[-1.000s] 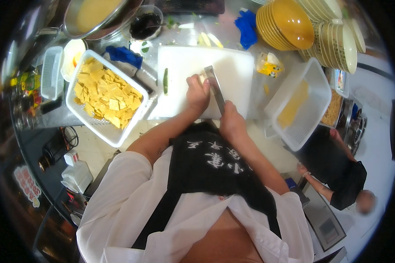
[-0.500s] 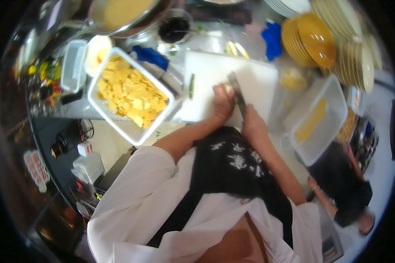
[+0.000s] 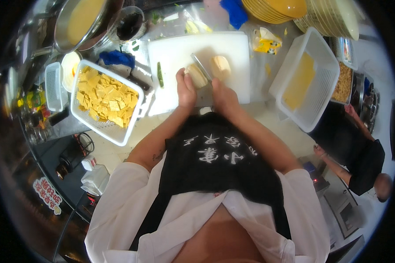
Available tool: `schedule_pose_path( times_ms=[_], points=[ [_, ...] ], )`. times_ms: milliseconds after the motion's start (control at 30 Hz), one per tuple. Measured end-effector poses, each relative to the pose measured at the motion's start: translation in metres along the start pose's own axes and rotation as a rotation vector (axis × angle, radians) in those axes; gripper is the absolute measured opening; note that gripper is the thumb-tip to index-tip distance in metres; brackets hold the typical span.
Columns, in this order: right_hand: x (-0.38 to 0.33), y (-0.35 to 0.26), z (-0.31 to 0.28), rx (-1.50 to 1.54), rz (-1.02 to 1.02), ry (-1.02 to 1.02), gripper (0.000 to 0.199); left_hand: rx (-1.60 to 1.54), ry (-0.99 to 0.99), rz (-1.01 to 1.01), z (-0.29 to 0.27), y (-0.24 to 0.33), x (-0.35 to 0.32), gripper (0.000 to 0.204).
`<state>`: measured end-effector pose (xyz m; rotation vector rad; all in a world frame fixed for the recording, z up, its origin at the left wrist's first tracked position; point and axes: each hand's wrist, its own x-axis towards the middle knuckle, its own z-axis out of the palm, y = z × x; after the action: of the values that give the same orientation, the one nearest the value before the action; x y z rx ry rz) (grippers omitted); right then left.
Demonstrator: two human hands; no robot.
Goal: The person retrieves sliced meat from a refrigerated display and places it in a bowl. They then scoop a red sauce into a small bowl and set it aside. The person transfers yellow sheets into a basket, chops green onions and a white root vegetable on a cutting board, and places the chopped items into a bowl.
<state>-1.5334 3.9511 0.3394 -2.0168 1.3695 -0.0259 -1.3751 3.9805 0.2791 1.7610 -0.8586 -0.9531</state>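
On the white cutting board (image 3: 175, 52), my left hand (image 3: 186, 90) grips a pale cream, roughly cylindrical chunk of food (image 3: 195, 75) by its left side. My right hand (image 3: 225, 97) is closed round the handle of a knife (image 3: 201, 65). Its blade slants up and left along the chunk's right side; whether it touches cannot be told. A second cream piece (image 3: 220, 67), rounded and pale-faced, lies just right of the blade. Near the board's left edge rests a thin green vegetable strip (image 3: 160, 74).
A white basket (image 3: 127, 138) of yellow flat pieces stands left, a deep translucent bin (image 3: 289, 57) right. Metal bowl (image 3: 58, 39), dark-filled tub (image 3: 140, 22), blue cloths (image 3: 117, 59), yellow package (image 3: 267, 41) and stacked plates (image 3: 329, 17) surround the board. Another person (image 3: 355, 153) is at far right.
My view has shifted, so the board sits further left in it. The knife has turned more to the left. A cream piece now shows apart, right of the blade.
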Motion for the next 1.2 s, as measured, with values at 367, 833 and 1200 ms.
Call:
schedule_pose_path(
  times_ms=[367, 833, 1200],
  points=[
    [-0.004, 0.000, -0.002, 0.119, 0.003, -0.032, 0.015, -0.897, -0.028, -0.536, -0.014, 0.021, 0.020, 0.045],
    [-0.015, 0.022, -0.015, 0.055, 0.044, 0.002, 0.013, 0.806, -0.280, 0.399, -0.031, 0.021, 0.024, 0.062],
    [-0.023, -0.013, -0.041, -0.030, -0.126, -0.019, 0.015, 0.875, -0.265, 0.663, -0.034, 0.017, 0.032, 0.018]
  ],
)
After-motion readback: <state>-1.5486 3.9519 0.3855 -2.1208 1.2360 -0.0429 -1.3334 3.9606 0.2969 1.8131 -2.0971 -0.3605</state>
